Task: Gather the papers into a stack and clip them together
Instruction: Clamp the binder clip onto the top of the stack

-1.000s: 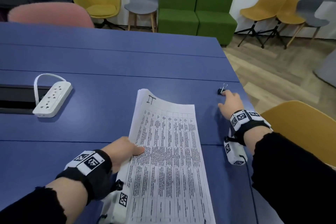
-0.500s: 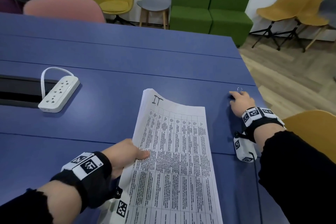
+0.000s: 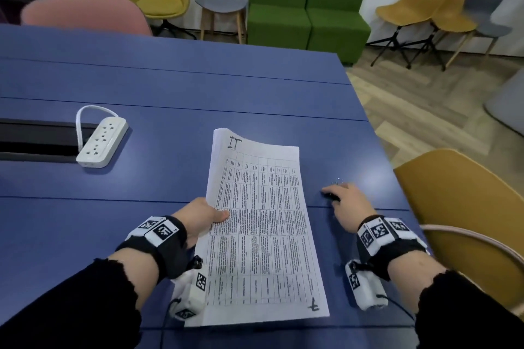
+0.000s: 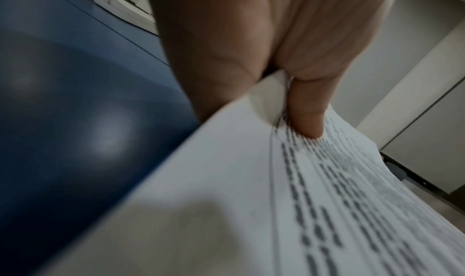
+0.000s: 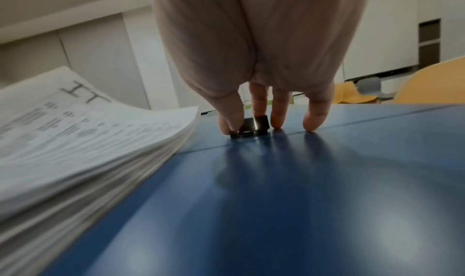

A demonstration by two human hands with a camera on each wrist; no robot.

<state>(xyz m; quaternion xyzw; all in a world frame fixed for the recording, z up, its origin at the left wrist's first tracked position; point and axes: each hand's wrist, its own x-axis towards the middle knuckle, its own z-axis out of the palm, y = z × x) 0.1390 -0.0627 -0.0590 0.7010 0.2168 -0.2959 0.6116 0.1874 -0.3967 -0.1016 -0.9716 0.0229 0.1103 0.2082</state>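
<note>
A thick stack of printed papers (image 3: 261, 221) lies on the blue table (image 3: 170, 88), its left edge raised. My left hand (image 3: 215, 217) grips that edge, thumb on top and fingers underneath; the left wrist view shows the thumb (image 4: 304, 119) pressing the top sheet (image 4: 251, 200). To the right of the stack (image 5: 88, 131), my right hand (image 3: 337, 193) rests on the table over a small black binder clip (image 3: 332, 196). In the right wrist view the thumb and forefinger pinch the clip (image 5: 253, 128), which sits on the table, and two other fingertips (image 5: 276, 121) touch the surface.
A white power strip (image 3: 102, 144) lies at the left beside a black cable slot (image 3: 37, 139). A mustard chair (image 3: 465, 207) stands close to the table's right edge. A pink chair (image 3: 85, 17) is at the far side.
My right hand has closed over the binder clip and slid it along the table towards me. My left hand keeps its hold on the stack's left edge.
</note>
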